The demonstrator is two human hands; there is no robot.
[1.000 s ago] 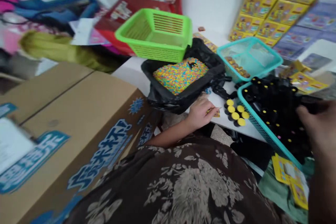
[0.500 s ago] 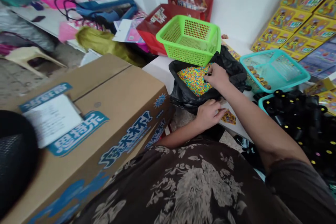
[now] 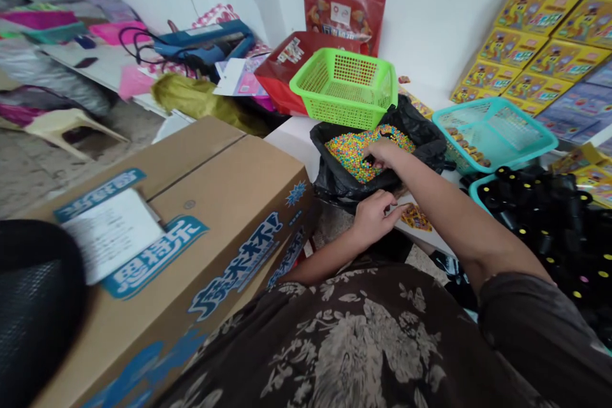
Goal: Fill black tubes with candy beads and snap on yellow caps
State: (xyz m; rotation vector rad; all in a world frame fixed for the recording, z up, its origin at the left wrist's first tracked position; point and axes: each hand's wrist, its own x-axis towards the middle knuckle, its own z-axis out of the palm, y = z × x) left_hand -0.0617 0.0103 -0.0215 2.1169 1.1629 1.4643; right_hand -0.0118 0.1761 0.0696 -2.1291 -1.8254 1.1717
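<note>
My right hand [image 3: 382, 152] is down in a black plastic bag [image 3: 329, 185] filled with small multicoloured candy balls [image 3: 342, 150]. Its fingers are closed on a small black plastic piece [image 3: 368, 159], pressed against the candies. My left hand [image 3: 373, 217] is at the near edge of the table, in front of the bag. Its fingers are curled, with the thumb side towards some small printed packets [image 3: 415, 217]; what it holds, if anything, cannot be made out.
A green basket [image 3: 345, 116] stands behind the bag. To the right are a turquoise basket [image 3: 514, 152], a heap of black plastic pieces [image 3: 540, 217] and stacked yellow boxes [image 3: 538, 6]. A large cardboard box [image 3: 229, 166] stands on the left, with red bags [image 3: 282, 95] behind.
My right hand has moved down and slightly left into the candies with the black piece. My left hand remains near the packets. The camera view has shifted slightly.
</note>
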